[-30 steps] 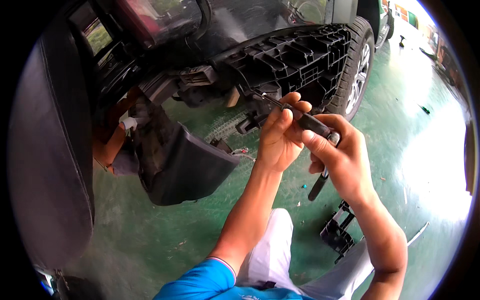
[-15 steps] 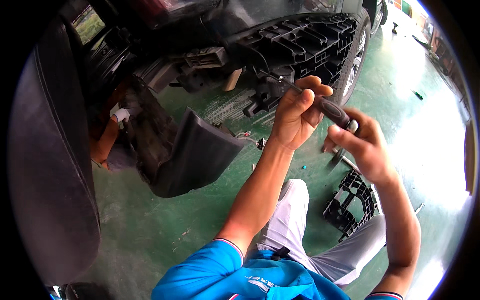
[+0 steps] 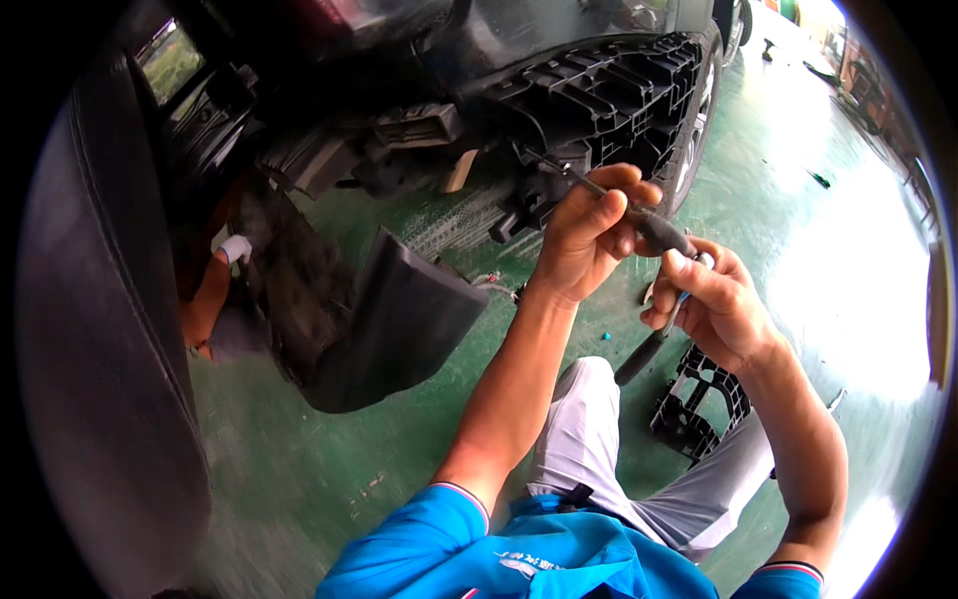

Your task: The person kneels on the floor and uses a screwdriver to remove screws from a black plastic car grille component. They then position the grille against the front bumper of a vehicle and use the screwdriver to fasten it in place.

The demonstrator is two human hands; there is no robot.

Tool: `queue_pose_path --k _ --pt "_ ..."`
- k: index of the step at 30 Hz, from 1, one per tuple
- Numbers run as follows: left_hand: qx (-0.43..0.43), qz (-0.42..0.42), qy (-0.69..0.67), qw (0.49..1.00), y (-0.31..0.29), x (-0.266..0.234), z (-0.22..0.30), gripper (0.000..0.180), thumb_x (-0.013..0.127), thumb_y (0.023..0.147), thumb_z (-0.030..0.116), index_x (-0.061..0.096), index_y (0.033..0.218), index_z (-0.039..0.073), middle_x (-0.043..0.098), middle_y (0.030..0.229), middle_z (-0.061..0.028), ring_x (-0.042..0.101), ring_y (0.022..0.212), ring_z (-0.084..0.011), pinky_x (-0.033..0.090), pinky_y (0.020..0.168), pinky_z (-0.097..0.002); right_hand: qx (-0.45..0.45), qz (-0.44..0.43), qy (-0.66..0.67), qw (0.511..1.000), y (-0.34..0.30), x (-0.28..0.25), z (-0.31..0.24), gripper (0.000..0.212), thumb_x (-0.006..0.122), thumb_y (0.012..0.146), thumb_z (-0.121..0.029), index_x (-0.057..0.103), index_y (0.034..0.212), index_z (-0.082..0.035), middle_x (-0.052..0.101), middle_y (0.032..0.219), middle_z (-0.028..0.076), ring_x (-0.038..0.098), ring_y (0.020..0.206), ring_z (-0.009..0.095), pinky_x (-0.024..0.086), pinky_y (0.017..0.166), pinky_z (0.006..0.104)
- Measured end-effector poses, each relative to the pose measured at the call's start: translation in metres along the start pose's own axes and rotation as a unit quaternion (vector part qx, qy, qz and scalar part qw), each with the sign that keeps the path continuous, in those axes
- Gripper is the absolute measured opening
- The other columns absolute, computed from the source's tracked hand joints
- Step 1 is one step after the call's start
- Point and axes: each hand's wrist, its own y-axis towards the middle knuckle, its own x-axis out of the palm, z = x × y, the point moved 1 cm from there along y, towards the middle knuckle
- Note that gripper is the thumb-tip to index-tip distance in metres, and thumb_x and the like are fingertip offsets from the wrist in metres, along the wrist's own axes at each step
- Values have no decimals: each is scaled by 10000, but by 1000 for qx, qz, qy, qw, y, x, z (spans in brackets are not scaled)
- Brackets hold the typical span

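Note:
My left hand (image 3: 584,240) is closed around a screwdriver-like tool (image 3: 662,234) with a dark grip. Its thin metal shaft points up and left toward black ribbed plastic (image 3: 609,90) on the vehicle's corner; whether the tip touches anything I cannot tell. At the grip's rear end, my right hand (image 3: 728,314) is closed on a ratchet-like wrench, whose metal head meets that end. The wrench's dark handle (image 3: 642,357) hangs down and left below my right fingers.
A loose dark bumper piece (image 3: 409,319) hangs at left, beside a co-worker's gloved hand (image 3: 236,248). On the green floor near my knees lies a black plastic bracket (image 3: 689,414). A wheel (image 3: 699,140) stands behind the ribbed plastic; a dark padded panel (image 3: 110,329) fills the left.
The wrench handle, blurred and close under my right hand before, now extends farther down and left. My right hand has shifted slightly lower; my left hand keeps its hold on the tool.

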Motion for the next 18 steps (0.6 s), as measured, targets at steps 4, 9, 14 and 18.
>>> queue_pose_path --k 4,9,14,18 --pt "-6 -7 9 1000 -3 -12 1 331 602 1022 253 589 1275 40 702 1158 -131 643 735 -88 521 612 -193 -252 55 -595 761 -1 0 -22 419 747 843 -209 593 1162 16 662 788 57 666 704 214 538 667 343" --pt "3 13 18 1000 -1 1 5 306 592 1029 227 590 1282 56 696 1179 -127 640 790 -83 507 608 -189 -249 79 -550 793 9 0 -32 351 761 848 -236 616 1072 -7 580 718 10 607 645 166 534 658 324" --pt "-8 -18 3 1000 -2 -3 6 301 592 1026 193 578 1285 41 689 1186 -133 632 746 -81 547 636 -213 4 6 -150 989 5 -4 -12 347 739 922 -323 609 1035 -22 576 675 -5 620 647 139 540 642 323" --pt "-2 71 29 997 -1 5 5 309 588 1029 209 575 1285 37 694 1155 -135 632 714 -81 544 609 -195 -347 79 -747 562 10 -6 -35 313 739 852 -239 627 1105 -93 623 682 67 649 659 250 514 602 381"
